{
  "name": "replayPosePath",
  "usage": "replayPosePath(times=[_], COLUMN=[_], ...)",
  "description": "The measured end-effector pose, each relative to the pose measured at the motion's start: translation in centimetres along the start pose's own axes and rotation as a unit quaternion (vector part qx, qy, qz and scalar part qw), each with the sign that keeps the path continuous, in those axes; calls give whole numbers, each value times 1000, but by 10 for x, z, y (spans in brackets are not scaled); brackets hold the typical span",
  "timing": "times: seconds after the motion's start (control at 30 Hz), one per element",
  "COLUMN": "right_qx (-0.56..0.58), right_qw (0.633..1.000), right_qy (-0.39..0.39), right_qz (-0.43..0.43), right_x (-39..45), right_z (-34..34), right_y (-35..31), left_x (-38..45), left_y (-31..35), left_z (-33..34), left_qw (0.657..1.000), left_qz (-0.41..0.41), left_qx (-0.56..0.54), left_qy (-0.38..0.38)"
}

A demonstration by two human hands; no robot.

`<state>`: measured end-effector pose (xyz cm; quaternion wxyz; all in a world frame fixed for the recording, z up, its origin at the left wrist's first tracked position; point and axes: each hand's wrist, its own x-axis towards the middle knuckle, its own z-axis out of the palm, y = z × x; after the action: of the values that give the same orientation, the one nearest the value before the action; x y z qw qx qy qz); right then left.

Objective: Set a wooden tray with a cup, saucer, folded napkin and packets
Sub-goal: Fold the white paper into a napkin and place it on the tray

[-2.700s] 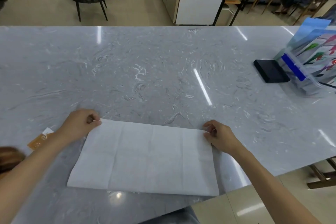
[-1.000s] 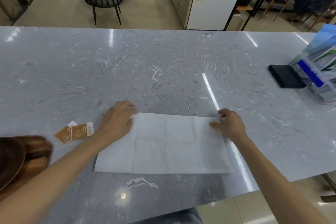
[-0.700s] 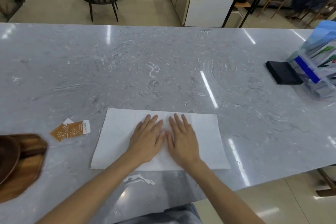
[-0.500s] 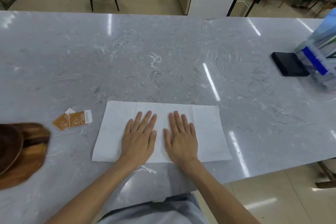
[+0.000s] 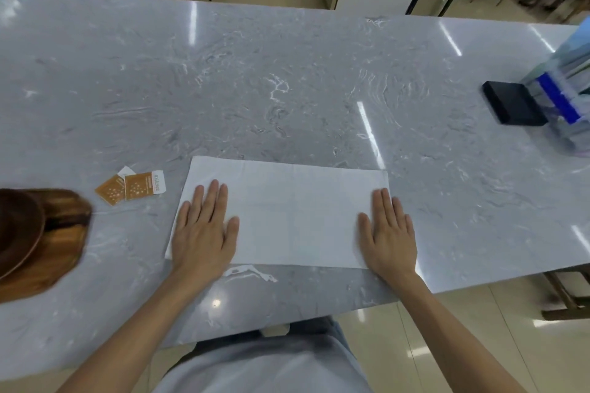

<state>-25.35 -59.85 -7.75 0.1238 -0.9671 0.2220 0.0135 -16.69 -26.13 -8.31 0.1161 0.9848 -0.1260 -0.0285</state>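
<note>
Head view, wooden tray (image 5: 54,252) cut off left, napkin (image 5: 287,217) ends under flat hands

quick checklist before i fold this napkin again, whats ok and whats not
1. Napkin lies flat on the counter: ok, no raised corners show.
2. Both ends pinned: ok, left hand rests flat on the left end, right hand on the right end.
3. Middle of the napkin free to fold over: ok, nothing lies between the hands.
4. Packets out of the way: ok, they lie on the counter left of the napkin, apart from it.
5. Wooden tray within reach: cannot tell, only part of it shows at the left edge.
6. Cup and saucer ready: cannot tell, neither can be made out.
</note>
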Motion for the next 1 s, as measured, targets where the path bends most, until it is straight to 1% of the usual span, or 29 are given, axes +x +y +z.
replayPosePath(times=[0.1, 0.23, 0.37, 0.47, 0.5, 0.57, 0.63, 0.7, 0.73, 0.77, 0.83, 0.87, 0.9, 1.0], right_qx=[-1, -1, 2, -2, -7, -18, -30, -29, -17, 5, 59, 78, 88, 128], right_qw=[1000, 1000, 1000, 999, 999, 998, 995, 995, 997, 999, 995, 990, 985, 970], right_qy=[-4, -5, -11, -19, -21, -30, -39, -31, -14, 9, 48, 55, 51, -2], right_qz=[-2, -4, -12, -31, -38, -58, -87, -95, -76, -39, 63, 105, 136, 208], right_x=[0, 0, 5, 22, 31, 50, 64, 69, 68, 64, 48, 39, 30, 12], right_z=[-1, -1, -1, -4, -5, -10, -17, -24, -27, -30, -35, -36, -38, -45], right_y=[1, 3, 4, 9, 10, 13, 14, 15, 14, 12, 9, 11, 15, 31], left_x=[1, 6, 13, 19, 24, 37, 55, 76, 88, 100, 120, 129, 137, 157], left_y=[0, -15, -20, -7, 1, 25, 53, 77, 86, 94, 108, 115, 123, 155], left_z=[-2, -13, -19, -25, -28, -35, -40, -45, -48, -51, -55, -57, -58, -59], left_qw=[1000, 999, 998, 997, 998, 995, 983, 970, 965, 961, 955, 953, 951, 940], left_qz=[-4, -45, -57, -61, -47, 14, 95, 153, 170, 182, 204, 215, 227, 277], left_qx=[-6, 3, 3, -3, -19, -88, -145, -166, -169, -166, -150, -138, -125, -92], left_qy=[-5, -1, -31, -44, -41, -45, -64, -92, -111, -129, -153, -160, -165, -175])
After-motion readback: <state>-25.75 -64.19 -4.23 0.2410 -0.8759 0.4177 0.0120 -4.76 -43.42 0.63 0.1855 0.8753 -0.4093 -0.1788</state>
